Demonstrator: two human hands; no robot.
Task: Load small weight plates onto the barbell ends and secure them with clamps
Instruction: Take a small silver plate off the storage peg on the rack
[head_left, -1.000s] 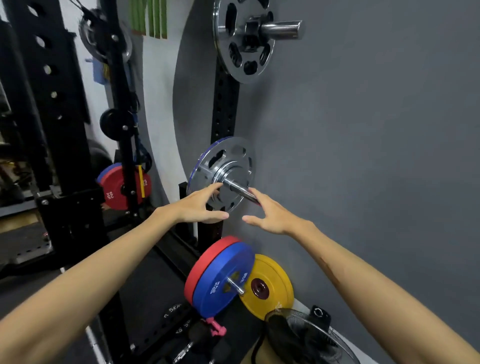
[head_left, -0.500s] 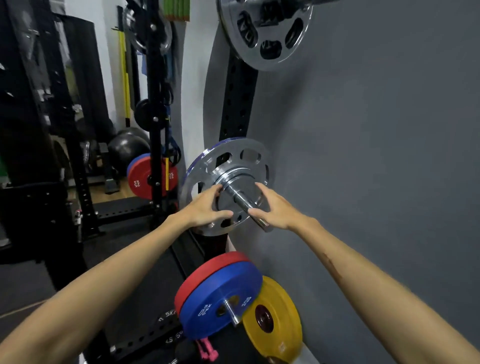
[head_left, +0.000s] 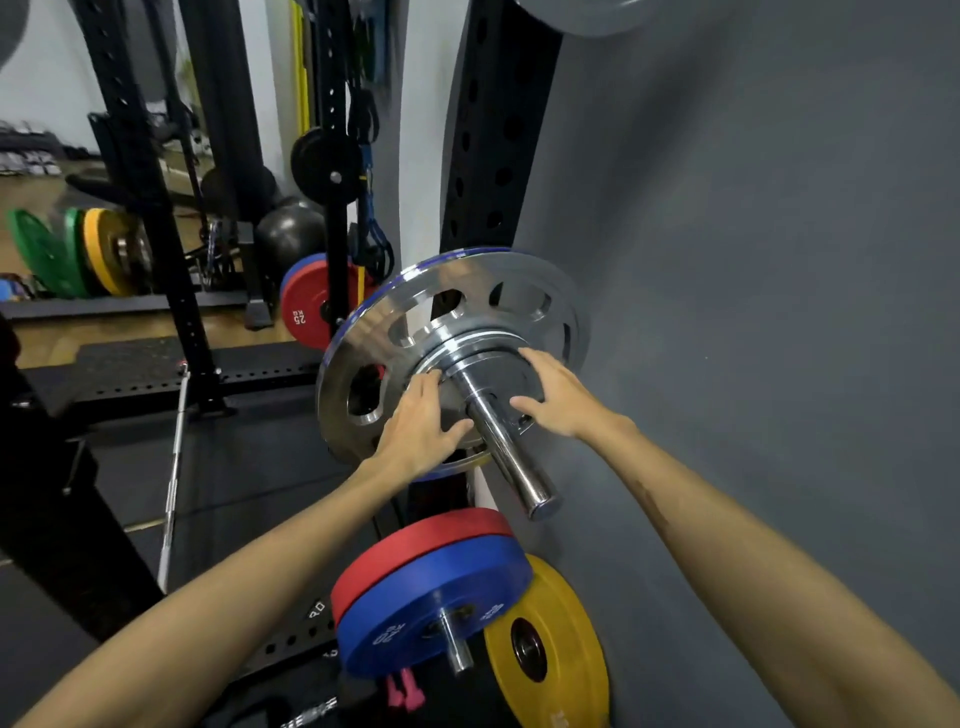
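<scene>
A small dark weight plate (head_left: 493, 371) sits on a chrome storage peg (head_left: 511, 462) that sticks out of the black rack upright (head_left: 498, 130) by the grey wall. Behind it on the same peg are thin chrome plates and a large chrome plate with cut-outs (head_left: 457, 306). My left hand (head_left: 418, 426) grips the small plate's left edge. On its right edge lies my right hand (head_left: 558, 397), fingers curled over the rim. A chrome barbell (head_left: 174, 467) lies on the black floor mat to the left. Pink clamps (head_left: 402, 693) lie low, under the coloured plates.
Below the peg, a red plate (head_left: 415, 545) and a blue plate (head_left: 436, 603) hang on a lower peg, with a yellow plate (head_left: 545, 649) leaning on the wall. A black rack post (head_left: 150, 208), a red 25 kg plate (head_left: 306, 306) and green and yellow plates (head_left: 67, 249) stand at left.
I have moved closer, so the peg and plates fill more of the view. Both hands went from reaching toward the peg to closing on the small dark plate's edges.
</scene>
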